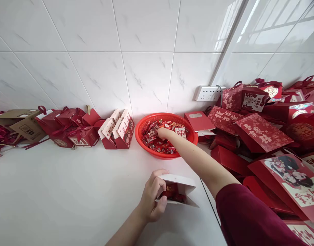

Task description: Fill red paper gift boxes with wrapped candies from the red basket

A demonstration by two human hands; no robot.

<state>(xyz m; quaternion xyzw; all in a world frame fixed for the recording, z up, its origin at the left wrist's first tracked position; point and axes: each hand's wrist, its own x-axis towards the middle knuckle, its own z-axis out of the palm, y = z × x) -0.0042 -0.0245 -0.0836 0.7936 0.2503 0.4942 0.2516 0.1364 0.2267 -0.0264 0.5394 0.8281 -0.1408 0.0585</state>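
My left hand (pixel 155 196) grips the left side of an opened paper candy box (pixel 181 179) on the white table. The box's white inner flaps stand apart, and red-wrapped pieces (pixel 172 191) lie inside it. Farther back, my right hand (pixel 162 133) reaches into a red plastic basket (pixel 166 156) full of small wrapped candies (pixel 159 147). Its fingertips are down among the candies, so I cannot make out whether they hold one. A cream packet with red characters (pixel 181 132) lies on the candies to the right of that hand.
Two upright candy boxes (pixel 124 131) stand left of the basket, with several tied red boxes (pixel 82 136) and a brown carton (pixel 27 128) beyond. Red boxes (pixel 264 131) are heaped at the right. A power strip (pixel 208 93) is on the tiled wall (pixel 146 78).
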